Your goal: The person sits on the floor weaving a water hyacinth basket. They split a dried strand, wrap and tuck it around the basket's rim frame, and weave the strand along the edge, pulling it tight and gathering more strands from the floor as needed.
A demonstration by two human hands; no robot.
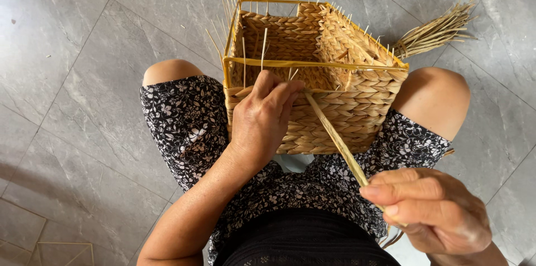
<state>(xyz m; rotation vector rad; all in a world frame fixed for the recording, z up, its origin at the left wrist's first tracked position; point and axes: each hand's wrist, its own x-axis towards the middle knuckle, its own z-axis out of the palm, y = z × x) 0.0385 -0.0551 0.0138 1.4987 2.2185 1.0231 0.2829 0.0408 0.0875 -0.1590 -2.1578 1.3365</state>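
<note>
A half-woven basket (329,93) sits in the upper middle of the frame, resting on the person's lap between the two bare knees, its open mouth tilted toward the camera. It is box-shaped, made of braided straw-coloured strands over a yellow wire frame (312,65) whose top rim shows bare along the near and left edges, with thin upright stakes poking above the weave. The left hand (262,121) lies against the near wall of the basket at centre frame, fingers curled over the top of the woven part and pressed to the braid — closed on the weave rather than spread. From just beside those fingertips a long flat straw strand (335,137) runs diagonally down toward the lower right, taut and straight. The right hand (435,210) in the lower right corner pinches the far end of that strand between thumb and forefinger, the other fingers folded in narrow. A loose sheaf of dry straw ends (435,34) fans out from behind the basket's far right corner toward the upper right. Black floral-print shorts (184,126) cover the thighs, and grey stone floor tiles (67,76) fill the rest — left, top and right
</note>
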